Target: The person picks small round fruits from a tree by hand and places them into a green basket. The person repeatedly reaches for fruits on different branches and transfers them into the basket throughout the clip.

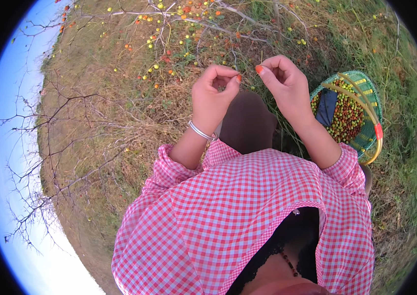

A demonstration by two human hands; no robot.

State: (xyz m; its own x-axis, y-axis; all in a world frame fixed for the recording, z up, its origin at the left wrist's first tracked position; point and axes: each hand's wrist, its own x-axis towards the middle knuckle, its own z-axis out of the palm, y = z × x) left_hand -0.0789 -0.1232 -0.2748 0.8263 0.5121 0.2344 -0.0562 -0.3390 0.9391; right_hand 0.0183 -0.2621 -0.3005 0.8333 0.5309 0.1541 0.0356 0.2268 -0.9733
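My left hand (pixel 214 88), with a silver bangle at the wrist, is raised over my knee. Its thumb and forefinger tips are drawn together, and whether anything small sits between them is hidden. Level with it and a short gap to the right, my right hand (pixel 282 79) has its thumb pressed against the curled forefinger. A thin yellowish stem (pixel 262 55) juts up from that pinch. Beyond both hands, a thorny shrub branch (pixel 227 27) bears small round jujube-like fruits (pixel 150 41) in green, yellow, orange and red.
At my right stands a green woven basket (pixel 376 96) with a yellow hooped handle (pixel 368 105). It holds many green and reddish fruits (pixel 344 118) and a dark blue flat piece (pixel 327 107). Bare thorny twigs (pixel 65 107) spread at left over dry grass (pixel 138 121).
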